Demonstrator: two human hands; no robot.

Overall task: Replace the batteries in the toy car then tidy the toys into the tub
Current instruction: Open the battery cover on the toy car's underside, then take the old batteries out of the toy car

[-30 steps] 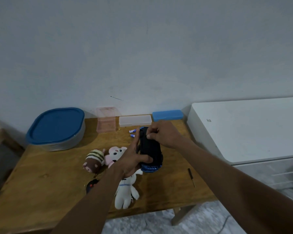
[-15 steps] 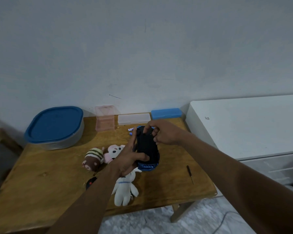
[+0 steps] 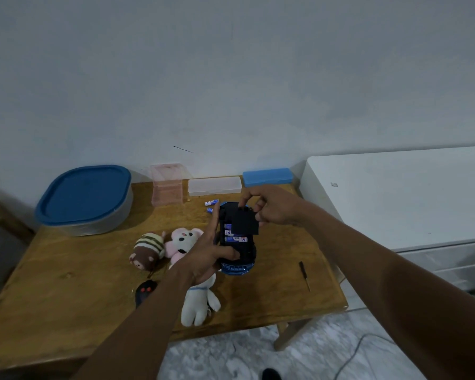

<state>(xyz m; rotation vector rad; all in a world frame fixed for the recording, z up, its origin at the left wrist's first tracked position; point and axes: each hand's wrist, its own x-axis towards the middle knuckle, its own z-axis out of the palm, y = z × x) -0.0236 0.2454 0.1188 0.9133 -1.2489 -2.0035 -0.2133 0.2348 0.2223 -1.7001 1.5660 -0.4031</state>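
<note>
I see the wooden surface [image 3: 66, 283] filling the lower left of my view, with a white cabinet [image 3: 395, 193] butted against it at 3 o'clock. At 10 o'clock on the surface sits the tub [image 3: 84, 200], grey-walled, its blue lid on. Along the far edge, from 11 to 1 o'clock, stand a pink clear box [image 3: 167, 185], a flat clear case [image 3: 215, 185] and a blue case [image 3: 267, 176].

At the centre lies the toy car [image 3: 237, 256], blue, turned belly up, its battery bay open with batteries [image 3: 235, 238] seated inside. My left hand [image 3: 203, 259] grips the car's side, thumb across the underside, forefinger stretched along its edge. My right hand [image 3: 274, 208] pinches the black battery cover [image 3: 244, 220] between thumb and fingers, holding it tilted just above the bay.

Under my left wrist lies a white plush [image 3: 198, 305]; at 9 o'clock from the car are a pink plush [image 3: 183, 241] and a brown striped plush [image 3: 147, 250], touching each other. A black remote [image 3: 144, 293] lies at 7 o'clock. A small screwdriver [image 3: 304, 275] rests at 4 o'clock, apart from the car. Two loose batteries [image 3: 211, 206] lie just beyond the car at 11 o'clock.
</note>
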